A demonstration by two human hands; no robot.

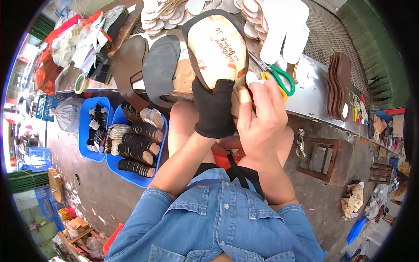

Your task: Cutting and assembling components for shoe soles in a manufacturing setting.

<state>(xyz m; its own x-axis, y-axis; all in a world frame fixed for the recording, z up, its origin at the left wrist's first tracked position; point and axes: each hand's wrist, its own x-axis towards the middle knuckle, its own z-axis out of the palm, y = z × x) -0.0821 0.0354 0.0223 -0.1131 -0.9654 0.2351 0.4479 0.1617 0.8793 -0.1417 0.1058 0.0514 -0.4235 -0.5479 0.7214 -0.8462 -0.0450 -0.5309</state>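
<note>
My left hand [214, 109], in a black glove, is wrapped round a shoe insole [218, 48] and holds it up over the table's near edge. The insole shows a pale yellow printed face with dark material folded round its rim. At its lower right edge my right hand [264, 107] is closed, thumb and forefinger pinching the rim. Pale coverings sit on the tips of that thumb and finger. Just right of the insole lie scissors [283, 81] with green handles, beside a yellow-handled tool [279, 92]. Flat brown [126, 61] and dark grey [159, 65] sole-shaped pieces rest to the left.
White insoles [286, 30] are heaped at the back of the metal table [314, 96]. A brown insole stack [338, 87] stands at right. On the floor at left, blue bins [144, 181] hold rows of insoles. A wooden stool [321, 159] is at lower right; tape [80, 84] lies far left.
</note>
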